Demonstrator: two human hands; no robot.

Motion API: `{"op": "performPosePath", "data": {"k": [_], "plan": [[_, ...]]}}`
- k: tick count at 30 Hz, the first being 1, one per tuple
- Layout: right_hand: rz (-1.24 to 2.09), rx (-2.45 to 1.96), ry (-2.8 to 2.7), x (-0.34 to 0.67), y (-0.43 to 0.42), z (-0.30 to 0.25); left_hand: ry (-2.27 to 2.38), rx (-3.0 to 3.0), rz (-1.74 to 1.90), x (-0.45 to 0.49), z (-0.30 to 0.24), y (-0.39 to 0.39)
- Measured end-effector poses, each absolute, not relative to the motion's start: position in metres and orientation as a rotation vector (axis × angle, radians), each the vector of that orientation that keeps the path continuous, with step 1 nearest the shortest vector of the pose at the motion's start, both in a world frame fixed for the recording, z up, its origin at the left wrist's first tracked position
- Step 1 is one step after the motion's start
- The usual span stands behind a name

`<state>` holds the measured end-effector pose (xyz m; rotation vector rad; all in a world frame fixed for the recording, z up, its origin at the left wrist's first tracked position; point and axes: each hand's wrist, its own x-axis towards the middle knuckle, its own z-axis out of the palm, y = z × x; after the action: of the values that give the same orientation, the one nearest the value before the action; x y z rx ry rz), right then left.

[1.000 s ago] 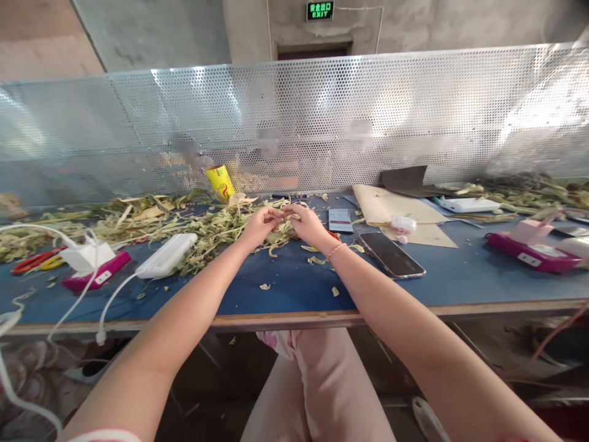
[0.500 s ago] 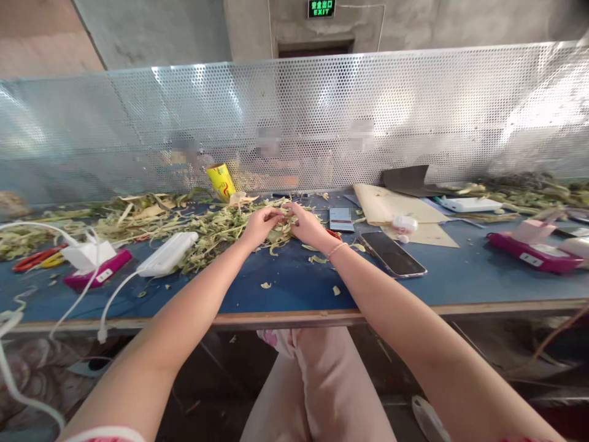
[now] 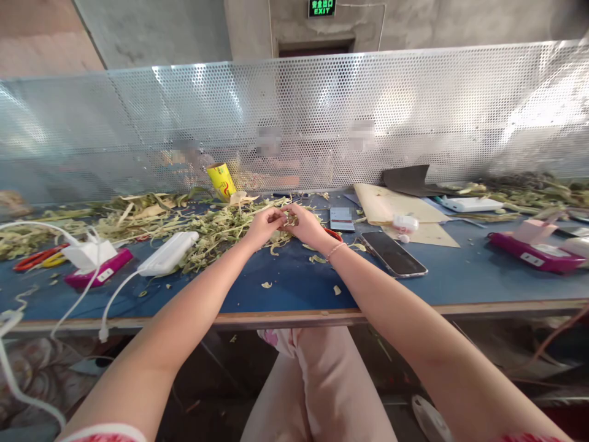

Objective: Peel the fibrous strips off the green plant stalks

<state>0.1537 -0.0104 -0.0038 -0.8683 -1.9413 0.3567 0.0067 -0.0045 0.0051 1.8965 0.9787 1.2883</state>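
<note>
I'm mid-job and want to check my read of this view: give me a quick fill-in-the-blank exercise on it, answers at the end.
1. The left hand and right hand are close together above a table whose top is coloured ____.
2. The tube behind the plant pile is mainly ____.
3. The beaded bracelet is worn on the person's ____ side.
4. The lit green sign carries the English word ____.

Missing words: blue; yellow; right; EXIT.

Left hand (image 3: pixel 263 228), right hand (image 3: pixel 304 227): fingertips perhaps meeting; detail unclear. Exit sign (image 3: pixel 321 8): top cropped. People (image 3: pixel 285 180) behind screen (image 3: pixel 414 110): blurred.
</note>
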Motion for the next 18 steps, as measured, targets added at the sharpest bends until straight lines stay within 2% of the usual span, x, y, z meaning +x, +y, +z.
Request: {"op": "performPosePath", "data": {"k": [7,18], "plan": [[0.166,-0.81,-1.996,0.153,-0.009,-0.009,0.939,1.69,1.328,0.015,0.007,-0.013],[0.153,-0.798,-1.934,0.155,-0.019,-0.004,0.856,1.224,1.383,0.02,0.009,-0.015]]}}
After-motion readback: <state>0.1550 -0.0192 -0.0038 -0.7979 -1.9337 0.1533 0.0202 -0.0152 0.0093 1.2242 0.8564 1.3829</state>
